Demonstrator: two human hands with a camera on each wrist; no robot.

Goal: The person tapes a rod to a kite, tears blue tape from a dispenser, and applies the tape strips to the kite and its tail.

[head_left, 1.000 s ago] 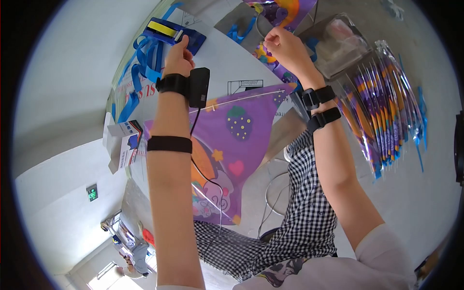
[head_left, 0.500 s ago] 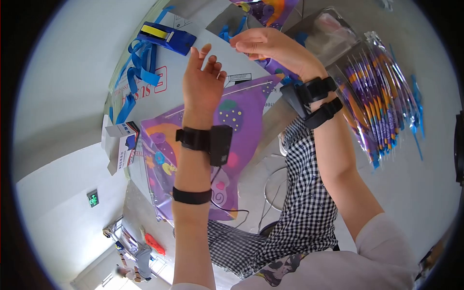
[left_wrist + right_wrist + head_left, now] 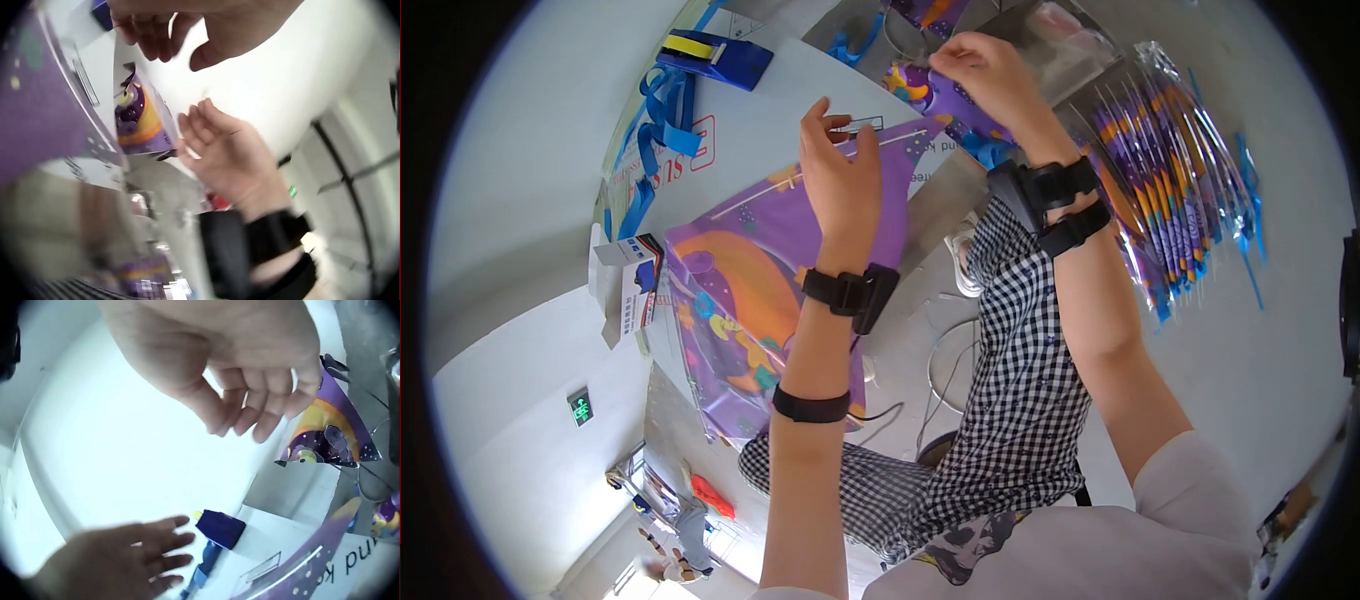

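Note:
In the head view my left hand (image 3: 840, 190) hovers above a purple printed kite (image 3: 730, 270) with thin white rods. Its fingers are spread and loosely bent, and nothing shows between them; the right wrist view also shows this left hand (image 3: 119, 562) with fingers apart. My right hand (image 3: 990, 80) is raised over another purple printed piece (image 3: 955, 105) at the far side. The right wrist view shows the right hand (image 3: 219, 356) with fingers loosely curled and thumb tip close to the index finger, nothing visible held.
A blue tape dispenser (image 3: 735, 65) with yellow tape stands at the far left near blue ribbons (image 3: 675, 125). To the right lie several packed purple and orange bundles (image 3: 1155, 190) and a clear plastic box (image 3: 1060, 45). A small carton (image 3: 640, 280) stands at the left edge.
My left hand has come away from the tape dispenser and moved right and nearer, over the kite. The right hand's fingers straightened, then curled again. The whole head view has shifted.

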